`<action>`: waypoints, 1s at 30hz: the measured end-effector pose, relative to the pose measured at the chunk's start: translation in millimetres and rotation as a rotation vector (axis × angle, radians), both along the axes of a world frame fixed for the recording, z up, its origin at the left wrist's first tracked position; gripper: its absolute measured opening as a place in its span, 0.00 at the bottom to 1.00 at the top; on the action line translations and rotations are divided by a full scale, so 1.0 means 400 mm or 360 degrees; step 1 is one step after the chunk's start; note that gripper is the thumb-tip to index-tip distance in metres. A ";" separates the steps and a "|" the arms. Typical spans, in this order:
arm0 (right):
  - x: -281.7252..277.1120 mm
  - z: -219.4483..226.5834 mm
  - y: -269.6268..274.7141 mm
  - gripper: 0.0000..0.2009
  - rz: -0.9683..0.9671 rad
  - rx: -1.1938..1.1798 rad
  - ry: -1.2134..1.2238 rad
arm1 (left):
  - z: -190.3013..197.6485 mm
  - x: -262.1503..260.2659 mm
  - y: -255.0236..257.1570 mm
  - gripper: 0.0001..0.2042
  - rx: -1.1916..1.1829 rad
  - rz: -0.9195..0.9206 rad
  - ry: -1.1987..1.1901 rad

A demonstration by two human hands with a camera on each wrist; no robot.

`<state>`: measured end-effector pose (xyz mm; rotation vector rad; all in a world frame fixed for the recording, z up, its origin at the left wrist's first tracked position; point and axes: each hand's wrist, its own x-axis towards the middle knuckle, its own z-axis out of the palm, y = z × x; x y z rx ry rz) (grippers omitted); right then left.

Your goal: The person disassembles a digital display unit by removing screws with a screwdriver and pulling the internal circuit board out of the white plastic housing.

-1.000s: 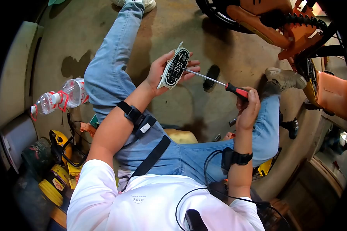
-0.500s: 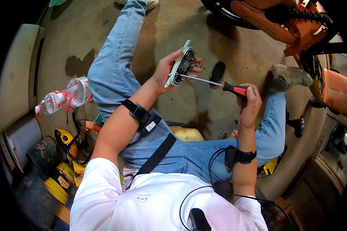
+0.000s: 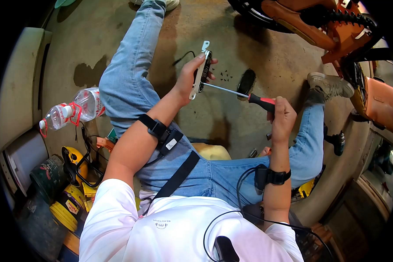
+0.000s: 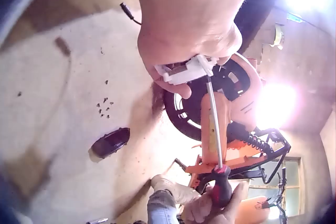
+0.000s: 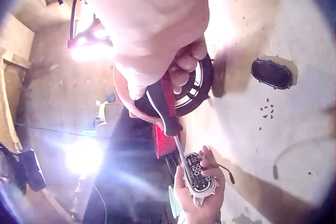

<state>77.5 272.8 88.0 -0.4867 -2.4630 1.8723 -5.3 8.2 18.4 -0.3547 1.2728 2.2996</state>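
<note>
In the head view, my left hand grips a digital display panel in a pale housing with mounting tabs. Its black face, marked with digits, is turned to the right; the right wrist view looks onto that display face. My right hand holds a screwdriver by its red and black handle. The shaft runs left, and its tip reaches the panel's lower part; in the left wrist view the shaft ends at the white housing. A black cable with a plug shows beyond the left hand.
Several small screws lie on the floor near a black oval cover. An orange two-wheeler stands at upper right. Plastic bottles are at the left, yellow tools at lower left, and a drill at the right.
My left hand has turned the display panel from face-up to nearly edge-on, its face now toward the right hand. The screwdriver tip stays at the panel. The cable and screws have come into sight.
</note>
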 end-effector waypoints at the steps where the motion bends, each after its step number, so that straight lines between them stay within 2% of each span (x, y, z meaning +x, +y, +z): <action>1: 0.000 -0.004 0.004 0.20 0.0042 0.0066 -0.0031 | 0.003 0.001 0.001 0.21 0.0001 -0.0002 -0.0001; 5: -0.001 0.001 -0.007 0.22 -0.0037 -0.0076 -0.0228 | 0.015 0.004 0.001 0.22 -0.0164 0.0041 0.0126; 7: -0.003 0.014 -0.011 0.21 -0.0079 -0.0140 -0.0488 | 0.021 0.004 0.001 0.23 -0.0218 0.0032 0.0169; 10: -0.001 -0.002 0.004 0.20 -0.0087 -0.0295 -0.0568 | 0.026 0.006 0.001 0.24 -0.0320 -0.0036 0.0277; 13: 0.002 -0.021 0.000 0.17 -0.0094 -0.0347 -0.0393 | 0.026 0.005 0.005 0.26 -0.0356 -0.0036 0.0285; 17: 0.007 -0.013 -0.017 0.14 -0.0081 -0.0393 -0.0401 | 0.012 0.001 -0.004 0.24 -0.0330 -0.0040 0.0167; 19: 0.014 -0.037 -0.017 0.13 0.0008 -0.0214 -0.0091 | 0.005 0.003 -0.007 0.25 -0.0365 -0.0035 0.0108; 22: 0.014 -0.038 -0.011 0.13 0.0093 -0.0195 0.0100 | 0.015 0.003 0.006 0.25 -0.0392 -0.0011 0.0043; 24: 0.007 -0.026 -0.011 0.13 0.0078 -0.0303 0.0029 | 0.028 0.005 0.020 0.27 -0.0369 0.0122 0.0063; 26: 0.000 -0.006 0.000 0.14 0.0061 -0.0406 -0.0045 | 0.016 0.002 0.006 0.26 -0.0361 0.0041 0.0039; 28: -0.005 0.011 0.021 0.14 0.0202 -0.0380 -0.0580 | 0.012 0.000 0.001 0.26 -0.0346 -0.0041 0.0015; 29: -0.001 0.004 0.018 0.14 0.0196 -0.0378 -0.0582 | 0.010 0.000 0.002 0.25 -0.0332 -0.0048 0.0014; 30: 0.004 -0.008 0.008 0.14 0.0164 -0.0301 -0.0315 | 0.010 0.000 0.003 0.25 -0.0318 -0.0052 0.0014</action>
